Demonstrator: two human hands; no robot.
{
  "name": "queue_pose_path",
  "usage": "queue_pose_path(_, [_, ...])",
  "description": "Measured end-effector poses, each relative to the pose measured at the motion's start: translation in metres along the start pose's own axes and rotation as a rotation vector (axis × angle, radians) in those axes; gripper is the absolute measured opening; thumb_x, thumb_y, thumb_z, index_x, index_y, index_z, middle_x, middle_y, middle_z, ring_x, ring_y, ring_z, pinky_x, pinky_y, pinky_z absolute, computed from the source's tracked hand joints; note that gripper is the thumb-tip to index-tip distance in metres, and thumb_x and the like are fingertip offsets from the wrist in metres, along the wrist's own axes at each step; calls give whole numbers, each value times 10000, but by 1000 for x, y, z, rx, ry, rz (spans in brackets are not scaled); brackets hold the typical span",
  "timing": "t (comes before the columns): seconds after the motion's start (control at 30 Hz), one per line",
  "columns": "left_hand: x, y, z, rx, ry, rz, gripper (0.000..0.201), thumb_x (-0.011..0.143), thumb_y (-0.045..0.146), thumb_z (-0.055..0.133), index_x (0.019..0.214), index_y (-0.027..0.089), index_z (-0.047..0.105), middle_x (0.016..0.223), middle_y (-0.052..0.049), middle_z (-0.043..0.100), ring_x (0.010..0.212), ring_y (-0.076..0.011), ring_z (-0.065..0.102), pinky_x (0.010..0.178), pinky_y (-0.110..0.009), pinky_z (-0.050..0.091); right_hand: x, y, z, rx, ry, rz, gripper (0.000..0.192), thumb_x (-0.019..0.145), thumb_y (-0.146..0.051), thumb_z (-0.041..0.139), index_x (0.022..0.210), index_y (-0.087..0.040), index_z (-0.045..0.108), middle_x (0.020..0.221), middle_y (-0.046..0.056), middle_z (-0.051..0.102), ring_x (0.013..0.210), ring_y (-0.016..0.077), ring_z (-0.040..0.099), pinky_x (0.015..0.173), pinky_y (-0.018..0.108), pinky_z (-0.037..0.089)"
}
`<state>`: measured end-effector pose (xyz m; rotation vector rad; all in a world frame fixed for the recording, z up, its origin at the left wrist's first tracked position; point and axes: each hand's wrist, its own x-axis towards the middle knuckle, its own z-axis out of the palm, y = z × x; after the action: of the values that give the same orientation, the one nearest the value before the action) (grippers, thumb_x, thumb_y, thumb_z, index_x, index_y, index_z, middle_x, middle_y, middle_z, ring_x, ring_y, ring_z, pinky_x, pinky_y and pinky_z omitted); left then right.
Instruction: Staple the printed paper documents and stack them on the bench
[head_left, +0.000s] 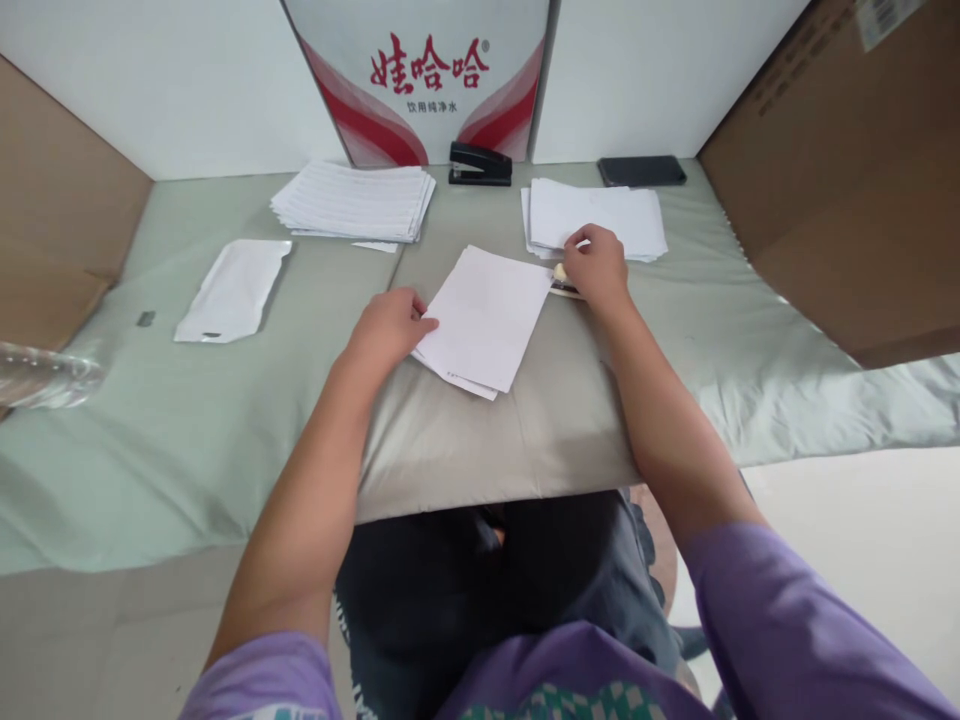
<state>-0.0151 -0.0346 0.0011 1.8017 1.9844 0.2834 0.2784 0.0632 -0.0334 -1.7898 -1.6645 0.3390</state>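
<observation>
Two or more sheets of white paper (487,318) lie at a slant in the middle of the table, the lower one showing past the front edge. My left hand (390,328) grips them by their left edge, thumb on top. At their upper right corner is a small cream-coloured stapler (564,290), partly covered by my right hand (598,262). The fingers of that hand are closed on the stapler's top. Whether the paper's corner sits inside the stapler's jaws is hard to make out.
Behind are a thick paper stack (356,200), a black stapler (480,165), another paper stack (600,215) and a black phone (642,171). At left lie a white pouch (234,290) and a clear plastic bottle (49,376). Cardboard boxes (847,190) flank the cloth-covered table.
</observation>
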Motion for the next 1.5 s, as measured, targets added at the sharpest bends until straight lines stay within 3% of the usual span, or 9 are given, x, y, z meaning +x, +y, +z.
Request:
queue_pose_path(0.17, [-1,-1,-2,41,-18,24,241,837,349,640,1021,195,661,963,-80,702,899,-243,651,794,-343,500,-1,-1,0,-16,8,4,181,927,-324,487,960,-225,635,865,70,639,978,267,601,903,472,488])
queue_pose_path(0.3, [-4,-2,-4,171,22,218,478,850,448,649,1259,205,605,1272,-124,650,1195,-319,594,1008,-441,467,-5,-7,-3,-99,-22,40,239,957,-343,442,1010,-221,640,935,91,662,969,267,610,882,455,488])
queue_pose_path(0.43, [-5,-2,2,237,-199,562,697,832,563,658,1452,286,504,1596,-73,427,1482,-322,361,1205,-481,288,-10,-11,-4,-161,-29,16,323,989,-372,377,1089,-221,644,981,109,673,996,277,608,871,452,485])
queue_pose_path(0.6, [-8,1,8,267,-335,627,823,808,580,667,1541,305,410,1679,-60,288,1547,-313,256,1244,-514,220,-11,-12,-4,-171,-33,8,377,1007,-413,348,1157,-222,636,996,112,677,995,282,608,866,450,482])
queue_pose_path(0.8, [-19,14,2,311,-283,646,689,829,552,655,1458,302,526,1627,-48,400,1515,-321,325,1204,-487,298,-11,-12,-5,-206,-58,19,403,1013,-475,356,1187,-227,621,1043,127,669,1014,292,603,883,467,478])
queue_pose_path(0.97, [-21,15,8,410,-165,784,550,862,549,635,1322,249,630,1484,-89,573,1356,-321,532,1182,-503,309,-12,-12,-5,-185,-34,1,405,1016,-473,341,1160,-228,630,1011,124,673,992,287,608,890,467,478])
queue_pose_path(1.2, [-17,-1,28,395,40,1025,325,995,449,492,956,217,715,1243,-90,731,1129,-256,693,826,-361,548,-13,-13,-5,-171,-34,12,382,1007,-456,348,1133,-249,642,992,112,683,972,289,614,889,465,489])
queue_pose_path(1.37, [-22,-2,32,367,102,1134,292,997,274,431,904,235,706,1052,-39,785,946,-187,735,778,-342,576,-13,-10,-4,-164,-29,2,384,1008,-452,344,1151,-251,638,983,107,684,957,280,618,884,465,491])
queue_pose_path(1.5, [-23,-8,31,331,152,1136,262,969,251,466,939,240,726,1034,-54,788,894,-196,745,739,-351,596,-13,-11,-5,-183,-41,9,350,1008,-424,360,1147,-250,630,990,104,680,969,277,614,888,455,486])
